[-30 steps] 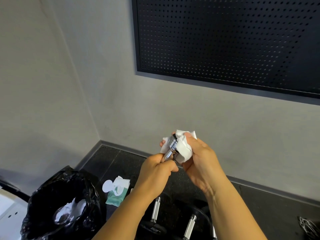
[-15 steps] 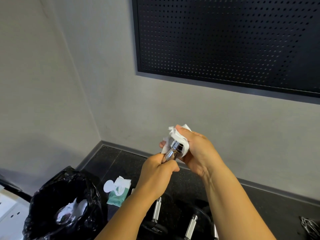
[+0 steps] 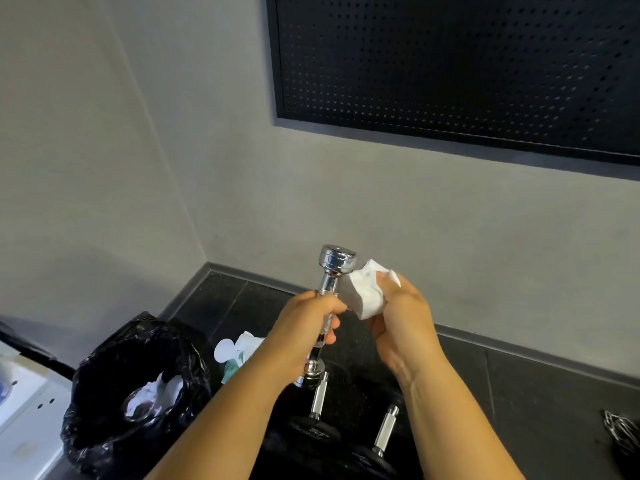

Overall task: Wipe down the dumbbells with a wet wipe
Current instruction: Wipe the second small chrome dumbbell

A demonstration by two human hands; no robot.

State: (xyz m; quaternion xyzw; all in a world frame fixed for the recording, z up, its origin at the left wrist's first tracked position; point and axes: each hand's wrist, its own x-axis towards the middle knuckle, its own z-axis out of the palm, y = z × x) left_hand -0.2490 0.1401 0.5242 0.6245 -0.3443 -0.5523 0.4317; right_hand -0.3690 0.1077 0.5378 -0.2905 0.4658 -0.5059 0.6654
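Your left hand [image 3: 308, 327] grips the chrome dumbbell [image 3: 337, 263] by its knurled handle, the bar near upright and slightly tilted; your right hand [image 3: 401, 323] clutches a crumpled white wet wipe [image 3: 367, 292] just beside the upper head; below your forearms two black-headed dumbbells [image 3: 318, 400] lie on the dark floor [image 3: 519, 393]; a wipe packet [image 3: 239, 351] sits near a black bin bag [image 3: 104, 375] holding used wipes [image 3: 156, 396]; a perforated black panel [image 3: 450, 64] hangs on the grey wall [image 3: 346, 202].
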